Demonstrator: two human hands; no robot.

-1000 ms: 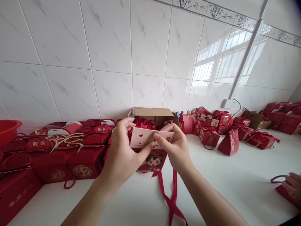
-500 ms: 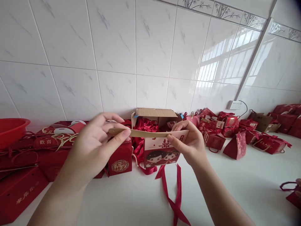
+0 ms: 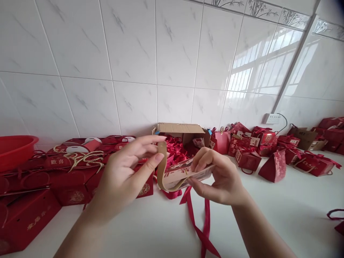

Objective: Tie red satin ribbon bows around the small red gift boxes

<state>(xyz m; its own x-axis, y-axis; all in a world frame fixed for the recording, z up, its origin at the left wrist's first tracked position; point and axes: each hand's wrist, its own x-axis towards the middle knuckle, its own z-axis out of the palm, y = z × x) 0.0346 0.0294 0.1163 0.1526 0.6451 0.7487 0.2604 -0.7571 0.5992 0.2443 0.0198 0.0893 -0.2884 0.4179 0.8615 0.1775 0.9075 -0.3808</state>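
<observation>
A tan strip (image 3: pixel 162 168), bent into a curve, has its upper end pinched between the thumb and fingers of my left hand (image 3: pixel 134 168). Its lower part runs along the edge of a pink and red printed box (image 3: pixel 174 175). That box is gripped by my right hand (image 3: pixel 212 172), thumb below and fingers on top, at its right side. Behind them stands an open cardboard box (image 3: pixel 180 128) with shiny red ribbon (image 3: pixel 176 148) inside. A long red ribbon (image 3: pixel 192 215) lies on the white table below my right hand.
Many red gift boxes (image 3: pixel 34 215) crowd the left side, near a red basin (image 3: pixel 16 152). More red boxes (image 3: pixel 247 157) stand along the tiled wall to the right. A dark red item with a loop handle (image 3: pixel 335 215) is at the right edge.
The strip has gone from nearly flat to sharply curved. The printed box has tilted and sits lower, and both hands have moved, the left one to the right.
</observation>
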